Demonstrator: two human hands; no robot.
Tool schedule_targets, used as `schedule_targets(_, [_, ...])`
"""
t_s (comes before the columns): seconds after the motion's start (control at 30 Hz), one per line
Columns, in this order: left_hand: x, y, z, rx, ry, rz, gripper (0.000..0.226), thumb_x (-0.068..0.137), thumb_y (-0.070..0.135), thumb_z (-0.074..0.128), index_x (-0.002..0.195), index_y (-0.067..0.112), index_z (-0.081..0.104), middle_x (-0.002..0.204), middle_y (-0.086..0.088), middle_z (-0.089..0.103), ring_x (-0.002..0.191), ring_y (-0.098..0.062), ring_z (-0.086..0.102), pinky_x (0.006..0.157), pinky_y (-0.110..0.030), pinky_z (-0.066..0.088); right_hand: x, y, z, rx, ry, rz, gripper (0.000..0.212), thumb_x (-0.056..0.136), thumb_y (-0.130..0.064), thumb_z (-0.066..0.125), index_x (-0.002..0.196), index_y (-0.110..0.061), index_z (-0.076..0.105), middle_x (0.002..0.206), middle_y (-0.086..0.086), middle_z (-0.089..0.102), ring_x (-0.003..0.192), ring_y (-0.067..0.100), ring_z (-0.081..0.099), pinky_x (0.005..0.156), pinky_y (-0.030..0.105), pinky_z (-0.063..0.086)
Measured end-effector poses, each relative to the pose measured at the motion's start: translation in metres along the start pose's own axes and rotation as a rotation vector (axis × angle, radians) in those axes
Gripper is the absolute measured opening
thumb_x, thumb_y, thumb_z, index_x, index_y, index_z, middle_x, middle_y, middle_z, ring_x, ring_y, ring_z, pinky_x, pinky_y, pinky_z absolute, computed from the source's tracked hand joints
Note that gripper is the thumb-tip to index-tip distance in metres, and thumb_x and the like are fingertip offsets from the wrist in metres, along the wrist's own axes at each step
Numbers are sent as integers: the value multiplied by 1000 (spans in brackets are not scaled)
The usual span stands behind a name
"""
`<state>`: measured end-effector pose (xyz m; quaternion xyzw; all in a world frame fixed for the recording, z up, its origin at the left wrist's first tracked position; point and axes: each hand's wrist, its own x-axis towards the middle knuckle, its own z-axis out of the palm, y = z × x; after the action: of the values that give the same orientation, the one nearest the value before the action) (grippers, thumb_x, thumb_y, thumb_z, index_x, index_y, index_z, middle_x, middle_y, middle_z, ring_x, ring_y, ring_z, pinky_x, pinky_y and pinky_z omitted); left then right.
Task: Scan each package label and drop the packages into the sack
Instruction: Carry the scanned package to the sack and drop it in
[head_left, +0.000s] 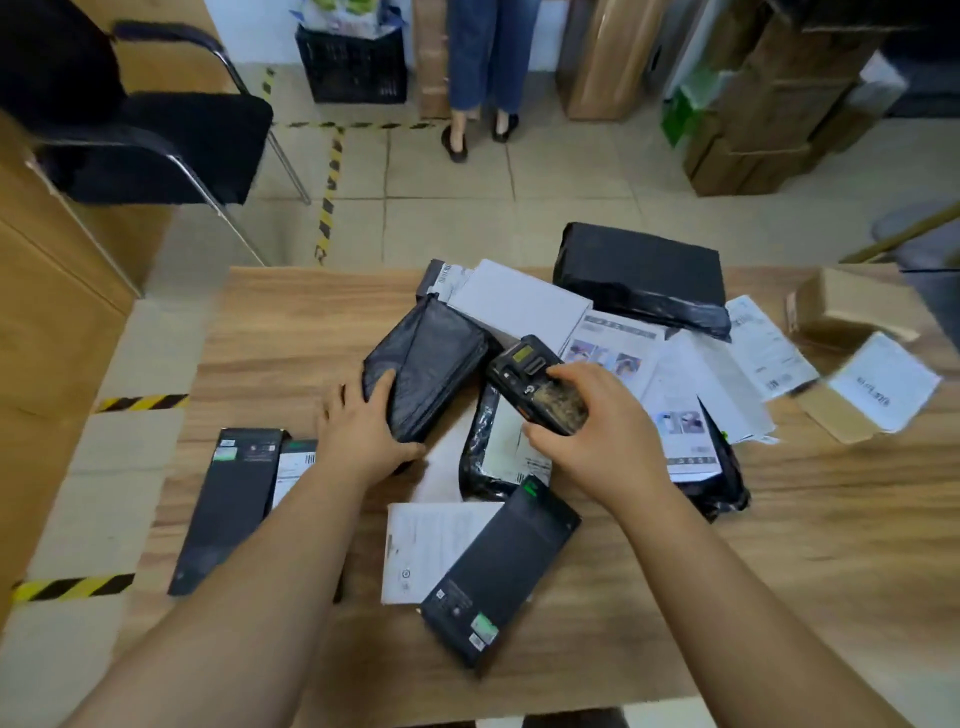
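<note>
A parcel sorting room, by the look of it: mailers and boxes heaped on a wooden table (291, 332), stacked cartons (769, 104) upper right, hazard-striped floor tape (328, 192) running up centre-left, an office chair (156, 140) upper left.

Packages are lying heaped at the table's (291, 332) centre; two boxes (852, 358) are sitting at right, a chair (156, 140) standing upper left.
</note>
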<state>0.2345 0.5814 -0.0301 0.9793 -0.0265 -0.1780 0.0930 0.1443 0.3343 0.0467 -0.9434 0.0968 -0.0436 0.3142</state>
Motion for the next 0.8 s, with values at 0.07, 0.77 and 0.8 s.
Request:
schedule_targets(0.07, [3, -3, 2, -31, 55, 11, 101, 68, 61, 75, 152, 35, 24, 156, -12, 23, 135, -40, 30, 115, -50, 26, 1, -2, 4, -5, 9, 26, 57, 71, -43, 77, 124, -34, 57, 124, -18, 55, 112, 5, 51, 87, 29, 45])
schedule_targets(0.77, [3, -4, -46, -423, -5, 3, 66, 63, 60, 80, 115, 27, 56, 104, 6, 65, 92, -19, 61, 77, -44, 58, -1, -17, 19, 120, 6, 129, 56, 74, -39, 77, 126, -37, 55, 125, -14, 54, 112, 9, 52, 88, 28, 44])
schedule_targets(0.8, [2, -2, -45, -408, -26, 4, 67, 62, 58, 81, 116, 26, 56, 104, 6, 65, 93, -20, 61, 77, -44, 58, -2, -17, 20, 116, 5, 132, 56, 74, -40, 77, 126, -37, 55, 124, -14, 54, 112, 9, 52, 88, 28, 43])
